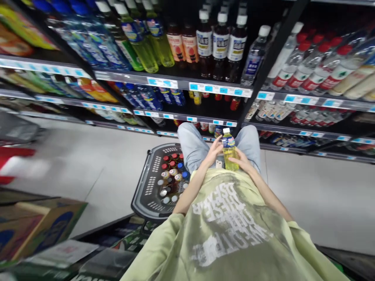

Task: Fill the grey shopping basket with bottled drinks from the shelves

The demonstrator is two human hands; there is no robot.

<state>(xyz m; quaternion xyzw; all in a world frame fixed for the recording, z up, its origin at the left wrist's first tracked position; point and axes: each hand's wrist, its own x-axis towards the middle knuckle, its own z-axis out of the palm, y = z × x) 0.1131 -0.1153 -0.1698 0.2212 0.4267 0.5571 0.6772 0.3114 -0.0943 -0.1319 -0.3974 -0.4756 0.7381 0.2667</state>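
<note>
A clear plastic bottle of yellow-green drink (231,158) with a white cap and blue label stands upright, slightly tilted, in front of my lap. From its left side, my left hand (215,151) holds it with the fingers up against the label. Lower down on the other side is my right hand (242,160), its fingers curled round the front of the bottle. Similar yellow-green bottles (143,50) stand on the shelf ahead. To my left, a grey shopping basket (140,191) contains several bottles with red, blue and white caps.
Dark shelving (202,84) full of drink bottles runs across the front, with price tags along its edges. Red-capped water bottles (313,78) fill the right bay. Cardboard boxes (55,222) are at lower left. Pale floor tiles (111,164) lie between.
</note>
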